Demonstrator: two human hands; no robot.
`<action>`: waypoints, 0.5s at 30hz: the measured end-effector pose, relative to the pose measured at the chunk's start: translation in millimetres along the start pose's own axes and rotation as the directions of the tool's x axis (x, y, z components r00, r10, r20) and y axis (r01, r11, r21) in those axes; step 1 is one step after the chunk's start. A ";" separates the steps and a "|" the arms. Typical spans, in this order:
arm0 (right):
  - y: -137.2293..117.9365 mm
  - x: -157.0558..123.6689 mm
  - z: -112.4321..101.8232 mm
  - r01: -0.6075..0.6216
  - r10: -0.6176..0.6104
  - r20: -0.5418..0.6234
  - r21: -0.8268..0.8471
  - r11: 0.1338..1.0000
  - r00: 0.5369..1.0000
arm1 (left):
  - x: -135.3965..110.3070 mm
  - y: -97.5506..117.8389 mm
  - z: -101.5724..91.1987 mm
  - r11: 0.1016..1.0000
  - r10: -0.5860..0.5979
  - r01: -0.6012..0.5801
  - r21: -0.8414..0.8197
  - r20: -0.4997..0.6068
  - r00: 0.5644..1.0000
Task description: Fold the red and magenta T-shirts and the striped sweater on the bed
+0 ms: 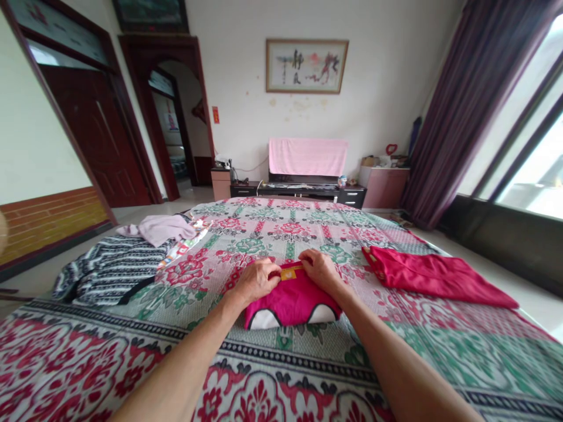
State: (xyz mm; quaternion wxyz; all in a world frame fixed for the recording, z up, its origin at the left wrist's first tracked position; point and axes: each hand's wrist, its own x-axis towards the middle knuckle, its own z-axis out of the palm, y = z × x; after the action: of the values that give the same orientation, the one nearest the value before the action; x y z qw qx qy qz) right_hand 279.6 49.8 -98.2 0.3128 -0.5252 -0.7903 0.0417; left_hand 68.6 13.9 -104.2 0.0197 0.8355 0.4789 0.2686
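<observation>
A magenta garment point(290, 300), folded into a compact bundle, lies in front of me on the flowered bed cover point(255, 246). Two dark-edged white patches show along its near side, and a yellow label sits at its far edge. My left hand point(259, 278) pinches that far edge just left of the label. On the label's other side, my right hand point(320, 269) has its fingers curled over the same edge, closed on the cloth. The fingertips of both hands are partly hidden.
A folded red garment point(440, 275) lies to the right. At left is a pile with a black-and-white patterned garment point(118, 266) and a pale pink one point(156, 228). Beyond the bed stands a low cabinet point(352, 196) with a pink cloth point(308, 155) above it.
</observation>
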 end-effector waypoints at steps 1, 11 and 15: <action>0.2 -0.1 0.0 -0.005 0.005 0.009 -0.013 1.000 1.000 | 0.0 -0.2 -0.4 1.000 0.012 -0.012 0.002 0.013 1.000; 2.9 -0.9 1.7 -0.004 0.006 0.051 -0.036 0.999 0.999 | -1.8 -0.7 -3.2 0.993 0.111 -0.108 -0.045 0.060 0.992; 3.6 0.1 2.8 -0.008 0.009 0.042 -0.029 1.000 0.999 | -2.4 -0.7 -3.6 0.990 0.141 -0.137 -0.043 0.101 0.985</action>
State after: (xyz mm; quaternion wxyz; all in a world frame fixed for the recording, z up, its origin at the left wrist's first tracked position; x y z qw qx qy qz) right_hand 281.0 52.2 -101.8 0.2884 -0.5321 -0.7949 0.0427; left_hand 65.4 11.5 -102.3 0.0408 0.8792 0.4129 0.2343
